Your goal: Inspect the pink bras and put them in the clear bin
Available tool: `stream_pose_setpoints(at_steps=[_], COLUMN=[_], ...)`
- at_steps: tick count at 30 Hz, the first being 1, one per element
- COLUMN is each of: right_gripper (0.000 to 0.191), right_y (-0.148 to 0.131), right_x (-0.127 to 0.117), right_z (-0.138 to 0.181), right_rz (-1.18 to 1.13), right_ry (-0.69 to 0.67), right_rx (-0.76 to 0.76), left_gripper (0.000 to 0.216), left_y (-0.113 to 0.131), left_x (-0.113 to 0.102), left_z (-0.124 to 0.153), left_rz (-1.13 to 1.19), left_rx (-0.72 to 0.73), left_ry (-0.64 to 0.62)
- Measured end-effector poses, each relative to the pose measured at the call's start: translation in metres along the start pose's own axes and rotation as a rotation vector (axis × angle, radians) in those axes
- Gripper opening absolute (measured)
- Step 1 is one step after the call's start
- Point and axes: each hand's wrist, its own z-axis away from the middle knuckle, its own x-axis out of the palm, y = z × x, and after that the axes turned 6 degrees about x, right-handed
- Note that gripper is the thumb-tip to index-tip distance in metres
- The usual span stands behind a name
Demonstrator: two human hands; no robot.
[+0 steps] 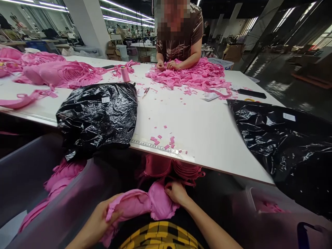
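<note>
A pink bra (137,204) is stretched between my two hands, low in front of my lap below the table edge. My left hand (105,214) grips its left end, thumb over the fabric, and some pink cloth hangs under that hand. Curled at the far side of the right cup is my right hand (177,193), its fingers closed on the fabric edge. Just beyond, in shadow under the table, a stack of nested pink bras (185,169) sits close to my right hand.
The white table (207,121) carries pink scraps (169,141), a tape measure (153,146), snips (146,92), a thread cone (125,74) and heaped bras (62,71). Black bags (98,114) cover its edge. Grey bins (95,186) flank me. A co-worker (181,45) handles pink pieces opposite.
</note>
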Motion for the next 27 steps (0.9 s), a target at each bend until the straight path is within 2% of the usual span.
stream_pose_setpoints(at_steps=[4,9,14,17,20,23,25,27], right_gripper=[0.021,0.020,0.019,0.018,0.012,0.013,0.017,0.022], right_y=[0.000,0.001,0.018,0.022,0.018,0.016,0.020,0.028], right_x=[0.012,0.015,0.000,-0.006,-0.009,-0.019,-0.029,-0.038], right_z=[0.003,0.007,0.017,0.029,0.040,0.046,0.050,0.053], right_rz=[0.006,-0.099,-0.354,-0.491,-0.610,-0.747,-0.825,-0.878], right_ry=[0.047,0.115,0.167,0.191,0.189,0.148,0.116,0.102], right_rx=[0.026,-0.034,-0.071,-0.062,-0.071,-0.064,-0.037,0.010], left_gripper=[0.044,0.043,0.046,0.047,0.049,0.055,0.059,0.060], left_y=[0.009,0.022,0.005,-0.004,-0.004,-0.001,-0.002,-0.006], left_x=[0.000,-0.002,-0.008,-0.010,-0.009,-0.007,-0.006,-0.005], left_z=[-0.003,-0.003,0.001,0.000,-0.001,0.001,0.003,0.004], left_rz=[-0.010,0.018,0.004,-0.015,0.003,0.113,0.188,0.227], left_rx=[-0.006,0.031,-0.030,-0.009,-0.006,-0.136,-0.258,-0.314], left_ry=[-0.071,-0.104,-0.031,0.029,-0.018,-0.091,-0.094,-0.071])
